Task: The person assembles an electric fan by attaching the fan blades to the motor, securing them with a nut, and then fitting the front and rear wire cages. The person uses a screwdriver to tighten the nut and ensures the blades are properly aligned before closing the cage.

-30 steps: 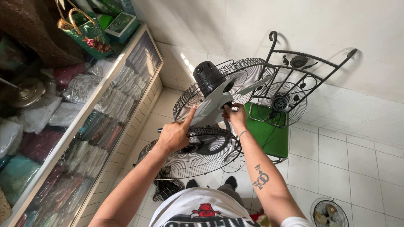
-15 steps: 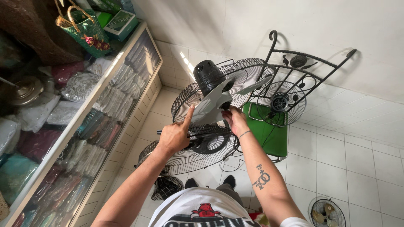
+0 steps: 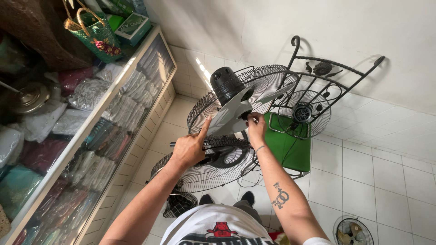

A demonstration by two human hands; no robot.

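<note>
A black pedestal fan stands before me with its front guard off. Its grey blade sits on the hub in front of the rear wire guard, below the black motor housing. My left hand steadies one blade, index finger stretched along its edge. Fingers of my right hand pinch the small cap at the blade's centre. A second round wire guard lies lower down, near my knees.
A glass display counter full of folded fabrics runs along the left. A green chair with a black iron back stands against the white wall, a smaller fan guard leaning on it. Another small fan lies on the white tiles, lower right.
Both hands stay on the fan; the right hand's fingers have shifted slightly at the blade's centre. The left hand still holds the blade.
</note>
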